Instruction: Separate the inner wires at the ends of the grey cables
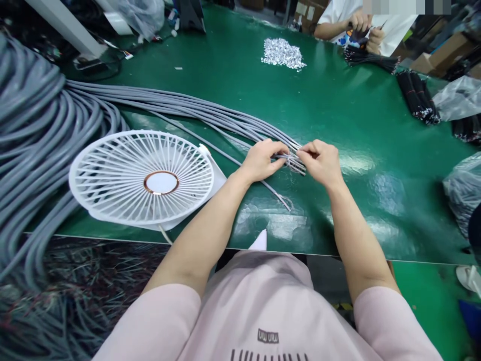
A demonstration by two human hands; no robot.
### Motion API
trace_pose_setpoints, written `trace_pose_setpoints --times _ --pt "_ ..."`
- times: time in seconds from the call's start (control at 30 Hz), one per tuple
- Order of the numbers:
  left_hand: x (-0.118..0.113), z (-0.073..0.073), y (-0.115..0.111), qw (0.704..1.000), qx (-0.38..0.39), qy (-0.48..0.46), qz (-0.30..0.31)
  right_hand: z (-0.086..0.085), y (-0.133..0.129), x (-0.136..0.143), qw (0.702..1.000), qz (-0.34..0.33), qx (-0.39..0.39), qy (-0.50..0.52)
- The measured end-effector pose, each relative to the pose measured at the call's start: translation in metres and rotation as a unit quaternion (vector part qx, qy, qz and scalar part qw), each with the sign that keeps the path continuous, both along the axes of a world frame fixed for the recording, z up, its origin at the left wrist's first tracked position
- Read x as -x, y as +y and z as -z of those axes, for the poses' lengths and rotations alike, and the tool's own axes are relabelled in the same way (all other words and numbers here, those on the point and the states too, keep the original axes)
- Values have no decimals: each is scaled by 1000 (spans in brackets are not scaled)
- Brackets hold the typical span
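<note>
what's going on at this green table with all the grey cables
The person's left hand and right hand are both at the stripped ends of a bundle of grey cables, fingers close together. One cable with a frayed end lies apart, nearer the table edge. A white fan sits to the left, beside thick coils of cable. Across the table, a co-worker handles something dark above black wires.
</note>
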State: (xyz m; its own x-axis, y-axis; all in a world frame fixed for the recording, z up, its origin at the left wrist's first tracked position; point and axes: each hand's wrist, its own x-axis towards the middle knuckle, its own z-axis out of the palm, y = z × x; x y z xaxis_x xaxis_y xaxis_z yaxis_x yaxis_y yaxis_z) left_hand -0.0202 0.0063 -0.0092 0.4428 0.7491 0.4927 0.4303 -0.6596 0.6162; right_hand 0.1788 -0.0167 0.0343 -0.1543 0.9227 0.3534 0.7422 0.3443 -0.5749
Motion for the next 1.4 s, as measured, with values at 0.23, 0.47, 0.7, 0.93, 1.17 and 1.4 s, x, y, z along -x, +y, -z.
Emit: trace_pose_setpoints --times 0.23,0.47,0.7,0.93,1.17,1.4 --pt "-2 -5 -1 998 -2 -68 -10 17 29 -7 944 56 171 279" --pt "-3 -1 7 938 156 -291 -108 23 11 -18 984 86 139 64" --pt "-1 -4 12 907 231 -329 -121 16 -6 7 998 14 25 51" --pt "-3 -6 12 914 242 -306 -116 27 -8 33 994 -46 58 86" --pt "-5 -1 12 917 238 -303 -106 30 -6 43 988 -48 93 112" --pt "-6 0 10 918 238 -298 -104 35 -2 43 987 -41 87 127"
